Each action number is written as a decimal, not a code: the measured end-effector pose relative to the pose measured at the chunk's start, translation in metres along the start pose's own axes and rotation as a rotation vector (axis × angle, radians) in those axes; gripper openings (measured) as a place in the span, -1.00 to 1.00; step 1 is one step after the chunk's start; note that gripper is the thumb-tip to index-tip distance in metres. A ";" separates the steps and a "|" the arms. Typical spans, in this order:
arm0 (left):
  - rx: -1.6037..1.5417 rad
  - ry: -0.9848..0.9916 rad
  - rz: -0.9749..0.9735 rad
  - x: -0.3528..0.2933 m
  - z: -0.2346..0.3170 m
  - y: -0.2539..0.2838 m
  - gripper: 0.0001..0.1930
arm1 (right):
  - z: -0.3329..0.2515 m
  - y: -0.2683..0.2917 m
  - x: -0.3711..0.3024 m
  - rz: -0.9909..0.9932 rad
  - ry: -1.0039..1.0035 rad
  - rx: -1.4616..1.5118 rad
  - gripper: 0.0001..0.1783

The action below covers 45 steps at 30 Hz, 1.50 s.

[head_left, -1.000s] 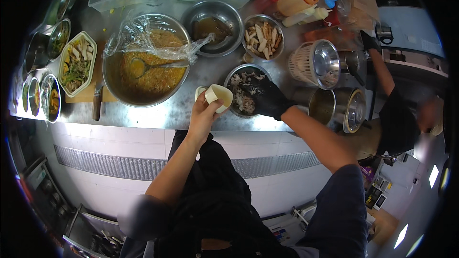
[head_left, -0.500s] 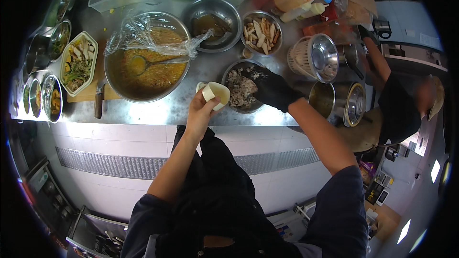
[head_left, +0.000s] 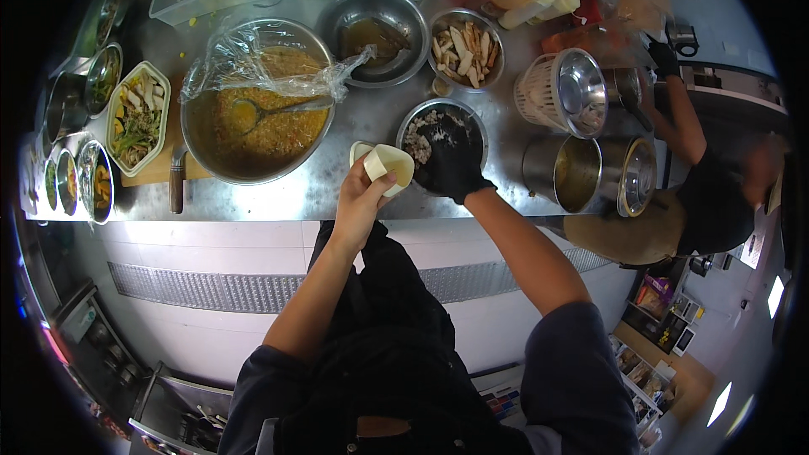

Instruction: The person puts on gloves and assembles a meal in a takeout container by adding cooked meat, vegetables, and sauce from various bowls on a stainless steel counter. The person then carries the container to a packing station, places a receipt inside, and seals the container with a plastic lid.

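Observation:
My bare left hand (head_left: pixel 364 198) is closed around a small cream paper cup (head_left: pixel 391 167), tilted with its mouth toward the right. A second pale rim (head_left: pixel 361 151) shows behind that cup; whether it is another cup or a lid I cannot make out. Beside it stands a steel bowl (head_left: pixel 482 136) of greyish, crumbly chopped food (head_left: pixel 416 145). Down inside this bowl is my right hand (head_left: pixel 453 164) in a black glove, touching the food. Its fingers are mostly hidden, dark against the mixture.
Left of my hands, a large steel bowl (head_left: pixel 192 139) of orange-brown sauce holds a ladle under plastic wrap. Behind are a bowl of sliced pale strips (head_left: pixel 466 52), bottles and tubs. A knife (head_left: pixel 176 185) overhangs a board. Pots (head_left: pixel 539 170) and a co-worker (head_left: pixel 704 194) are at right.
My right hand has shifted left and deeper into the bowl, covering more of the food. My left hand still holds the cup, slightly farther right. The co-worker's arm has moved.

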State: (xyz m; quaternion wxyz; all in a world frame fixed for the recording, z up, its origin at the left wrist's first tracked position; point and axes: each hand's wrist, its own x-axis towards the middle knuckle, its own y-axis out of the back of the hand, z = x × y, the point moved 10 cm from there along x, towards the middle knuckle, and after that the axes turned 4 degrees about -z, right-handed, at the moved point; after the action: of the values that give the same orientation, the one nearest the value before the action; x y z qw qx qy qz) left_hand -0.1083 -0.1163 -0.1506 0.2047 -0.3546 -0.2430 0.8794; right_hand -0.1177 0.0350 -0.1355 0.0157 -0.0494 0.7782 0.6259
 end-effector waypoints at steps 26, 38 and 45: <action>0.171 -0.134 -0.036 -0.003 0.030 -0.017 -0.39 | 0.036 0.037 -0.005 -0.156 -0.037 0.374 -0.49; 0.297 -0.074 0.033 0.003 0.001 -0.060 -0.36 | 0.074 0.050 -0.037 0.383 -0.494 1.448 -0.47; 0.012 -0.062 -0.098 0.017 -0.006 -0.087 -0.49 | 0.017 0.085 -0.056 0.450 -0.318 1.189 -0.54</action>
State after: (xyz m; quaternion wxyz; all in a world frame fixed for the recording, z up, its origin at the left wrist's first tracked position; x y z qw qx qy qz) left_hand -0.0993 -0.0359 -0.1134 0.2420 -0.3135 -0.2610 0.8804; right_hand -0.0708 0.0732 -0.0512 0.0241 0.2248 0.9711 0.0769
